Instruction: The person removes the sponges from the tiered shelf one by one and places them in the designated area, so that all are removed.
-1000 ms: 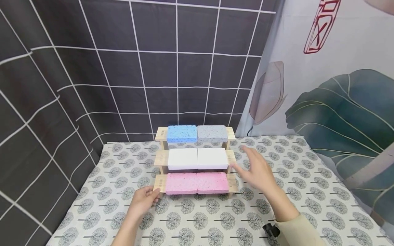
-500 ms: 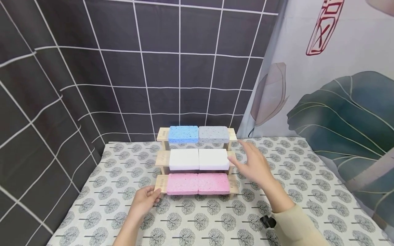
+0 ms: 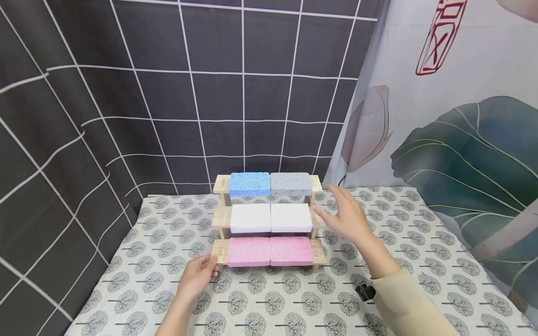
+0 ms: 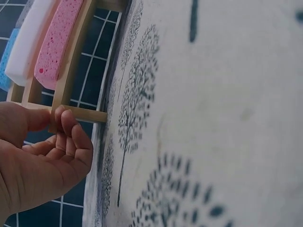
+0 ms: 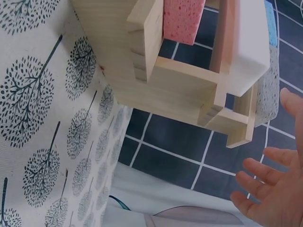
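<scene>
left hand (image 3: 197,275): rack (image 3: 218,218) corner pinched; steadying judged
right hand (image 3: 346,217): fingers spread, nothing held; white sponge (image 3: 291,217) reach judged next

even, bright, soft light with faint shadows; head view bends at the edges; wrist views slightly blurred up close.

Both hands are bare, with no rings or gloves. The left hand (image 3: 197,275) has a bare forearm, no sleeve showing. The right hand (image 3: 346,217) comes out of a loose beige sleeve (image 3: 405,303), with a small black device (image 3: 364,292) at the cuff.
</scene>
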A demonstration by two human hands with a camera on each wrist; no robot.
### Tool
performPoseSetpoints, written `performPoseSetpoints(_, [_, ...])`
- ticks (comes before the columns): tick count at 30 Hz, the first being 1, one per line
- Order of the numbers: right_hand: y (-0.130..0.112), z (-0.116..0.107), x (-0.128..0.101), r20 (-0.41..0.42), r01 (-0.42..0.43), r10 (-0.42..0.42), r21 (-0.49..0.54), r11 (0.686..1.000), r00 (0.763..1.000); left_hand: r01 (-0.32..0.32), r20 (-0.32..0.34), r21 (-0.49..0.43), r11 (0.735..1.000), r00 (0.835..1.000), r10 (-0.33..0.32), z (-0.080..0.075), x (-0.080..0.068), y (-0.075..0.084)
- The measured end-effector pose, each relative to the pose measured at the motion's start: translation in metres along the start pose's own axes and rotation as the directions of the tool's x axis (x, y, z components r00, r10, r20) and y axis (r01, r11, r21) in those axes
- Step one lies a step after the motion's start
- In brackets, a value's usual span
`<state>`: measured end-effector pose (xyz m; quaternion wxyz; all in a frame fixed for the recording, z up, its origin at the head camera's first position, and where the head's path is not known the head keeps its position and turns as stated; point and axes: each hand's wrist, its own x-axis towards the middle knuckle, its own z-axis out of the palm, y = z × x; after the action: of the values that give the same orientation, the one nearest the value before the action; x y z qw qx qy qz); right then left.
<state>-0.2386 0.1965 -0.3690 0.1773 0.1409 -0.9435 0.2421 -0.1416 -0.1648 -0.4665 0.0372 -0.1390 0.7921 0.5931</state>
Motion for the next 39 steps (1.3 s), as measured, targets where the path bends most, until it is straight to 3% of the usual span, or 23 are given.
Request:
performPoseSetpoints(17, [-0.003,0.002,0.023,0.033,0.040,-0.039,-0.038,0.998,0.999,-0.003,0.000,-0.028,1.000,1.000,0.003,0.000,0.001,0.003])
performPoseSetpoints(39, [-0.008,0.016,0.046,0.073,0.067,-0.068,0.011,0.998,0.995,-0.014,-0.013,0.003,1.000,1.000,0.014,0.000,-0.001,0.005])
